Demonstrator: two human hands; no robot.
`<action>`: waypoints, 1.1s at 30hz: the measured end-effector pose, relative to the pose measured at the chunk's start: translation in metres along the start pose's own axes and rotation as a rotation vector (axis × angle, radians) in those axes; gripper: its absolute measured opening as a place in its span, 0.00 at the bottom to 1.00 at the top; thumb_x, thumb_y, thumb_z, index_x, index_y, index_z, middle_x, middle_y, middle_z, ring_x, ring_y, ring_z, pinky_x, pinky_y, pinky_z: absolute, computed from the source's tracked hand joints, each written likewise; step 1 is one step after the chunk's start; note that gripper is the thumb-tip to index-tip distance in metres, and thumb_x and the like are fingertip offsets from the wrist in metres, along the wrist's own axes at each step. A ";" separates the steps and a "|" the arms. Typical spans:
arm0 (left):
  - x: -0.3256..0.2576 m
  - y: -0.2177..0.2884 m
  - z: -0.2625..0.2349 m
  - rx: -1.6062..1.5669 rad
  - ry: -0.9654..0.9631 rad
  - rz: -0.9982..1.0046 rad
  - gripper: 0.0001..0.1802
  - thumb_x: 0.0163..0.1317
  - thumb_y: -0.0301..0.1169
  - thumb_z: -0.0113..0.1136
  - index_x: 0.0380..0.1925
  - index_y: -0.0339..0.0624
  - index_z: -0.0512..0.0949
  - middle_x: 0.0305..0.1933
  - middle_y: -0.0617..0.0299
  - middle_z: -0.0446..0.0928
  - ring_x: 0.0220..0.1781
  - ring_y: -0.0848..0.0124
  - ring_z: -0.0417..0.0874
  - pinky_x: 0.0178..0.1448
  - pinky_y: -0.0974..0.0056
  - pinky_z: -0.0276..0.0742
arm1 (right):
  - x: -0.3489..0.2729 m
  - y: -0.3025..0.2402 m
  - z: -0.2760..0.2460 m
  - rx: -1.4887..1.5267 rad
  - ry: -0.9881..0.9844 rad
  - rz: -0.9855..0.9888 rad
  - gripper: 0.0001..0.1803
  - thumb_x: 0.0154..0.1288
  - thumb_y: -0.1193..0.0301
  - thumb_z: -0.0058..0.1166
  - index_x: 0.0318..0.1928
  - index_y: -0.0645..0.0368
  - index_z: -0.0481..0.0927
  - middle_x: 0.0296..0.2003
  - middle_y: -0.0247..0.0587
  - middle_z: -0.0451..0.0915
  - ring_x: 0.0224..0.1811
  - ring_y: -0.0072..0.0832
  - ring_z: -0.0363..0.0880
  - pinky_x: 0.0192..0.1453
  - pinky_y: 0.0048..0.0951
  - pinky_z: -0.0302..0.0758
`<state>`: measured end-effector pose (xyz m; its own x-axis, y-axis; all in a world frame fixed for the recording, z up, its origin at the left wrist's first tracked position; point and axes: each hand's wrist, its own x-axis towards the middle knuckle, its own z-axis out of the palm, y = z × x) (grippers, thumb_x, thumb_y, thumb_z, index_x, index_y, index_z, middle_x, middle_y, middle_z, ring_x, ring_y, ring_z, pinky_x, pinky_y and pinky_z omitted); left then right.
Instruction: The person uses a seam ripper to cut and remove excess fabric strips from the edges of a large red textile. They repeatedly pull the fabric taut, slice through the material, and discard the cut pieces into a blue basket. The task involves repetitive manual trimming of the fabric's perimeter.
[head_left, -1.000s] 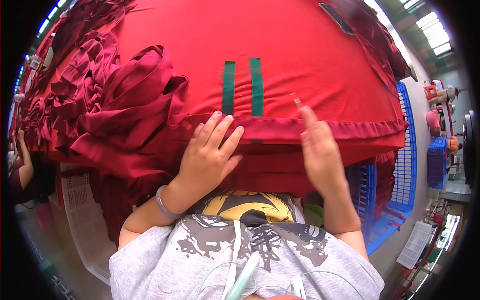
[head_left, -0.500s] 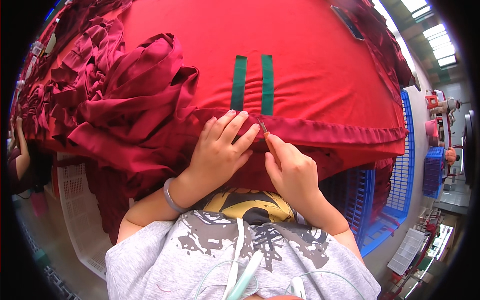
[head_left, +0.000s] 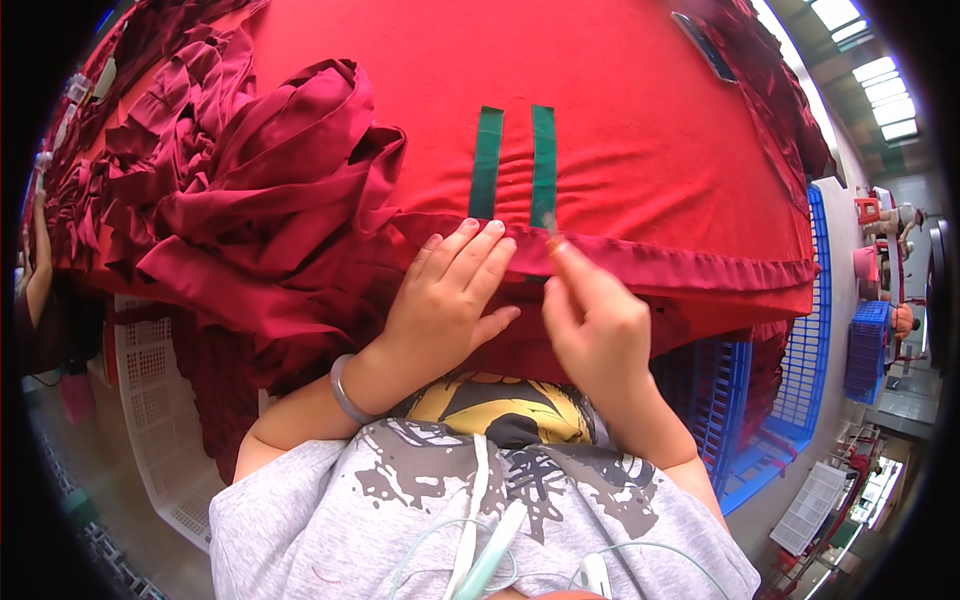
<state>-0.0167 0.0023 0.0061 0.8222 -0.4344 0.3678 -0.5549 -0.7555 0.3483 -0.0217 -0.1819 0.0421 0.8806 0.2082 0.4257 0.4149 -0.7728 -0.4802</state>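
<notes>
My left hand [head_left: 447, 305] lies flat, fingers outstretched, on the folded dark red fabric band [head_left: 680, 264] along the near table edge. Its fingertips rest just below the left of two green tape strips [head_left: 486, 165]. In my right hand [head_left: 607, 330] is a small seam ripper [head_left: 555, 240] with an orange-brown handle. Its metal tip is smeared by motion and points away from me, over the lower end of the right green strip [head_left: 543, 165]. I cannot tell whether the tip touches the fabric. A heap of crumpled dark red fabric [head_left: 270, 180] lies left of my hands.
Bright red cloth [head_left: 630, 100] covers the table. A dark flat device [head_left: 705, 47] lies at the far right beside more dark fabric. Blue plastic crates [head_left: 805, 330] stand at the right, a white crate [head_left: 160, 420] at the left. Another person's arm [head_left: 40, 260] shows at the far left.
My right hand has moved a little right with the seam ripper, away from the left fingertips. The left hand stays on the band, its fingers closer together.
</notes>
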 end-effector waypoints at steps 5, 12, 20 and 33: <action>0.001 -0.006 -0.002 -0.013 0.032 0.059 0.28 0.56 0.37 0.65 0.55 0.35 0.73 0.64 0.52 0.71 0.66 0.56 0.70 0.66 0.51 0.65 | -0.013 -0.006 0.004 -0.037 -0.186 -0.022 0.18 0.59 0.73 0.56 0.51 0.63 0.79 0.22 0.38 0.74 0.19 0.31 0.77 0.22 0.30 0.73; 0.003 -0.004 -0.004 0.019 0.010 0.045 0.25 0.56 0.33 0.63 0.54 0.36 0.74 0.62 0.52 0.73 0.64 0.56 0.72 0.64 0.52 0.67 | -0.007 -0.008 0.014 -0.071 -0.165 -0.044 0.17 0.60 0.72 0.56 0.50 0.64 0.79 0.22 0.38 0.74 0.19 0.31 0.77 0.22 0.30 0.73; 0.004 -0.001 0.000 0.044 0.026 0.047 0.23 0.56 0.31 0.61 0.52 0.36 0.75 0.62 0.54 0.73 0.64 0.58 0.72 0.65 0.53 0.66 | -0.001 0.001 0.031 -0.027 0.162 0.016 0.16 0.61 0.76 0.56 0.50 0.68 0.78 0.28 0.49 0.80 0.24 0.39 0.81 0.27 0.34 0.78; 0.003 0.000 0.001 0.052 0.052 0.042 0.21 0.55 0.31 0.61 0.52 0.48 0.78 0.62 0.56 0.73 0.62 0.59 0.73 0.62 0.53 0.68 | -0.001 0.005 0.019 -0.033 0.012 0.004 0.19 0.61 0.74 0.55 0.53 0.64 0.77 0.23 0.44 0.77 0.21 0.37 0.79 0.25 0.35 0.75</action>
<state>-0.0140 0.0006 0.0062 0.7896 -0.4416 0.4260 -0.5807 -0.7621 0.2864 -0.0159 -0.1749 0.0245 0.8793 0.1983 0.4330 0.4037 -0.7929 -0.4565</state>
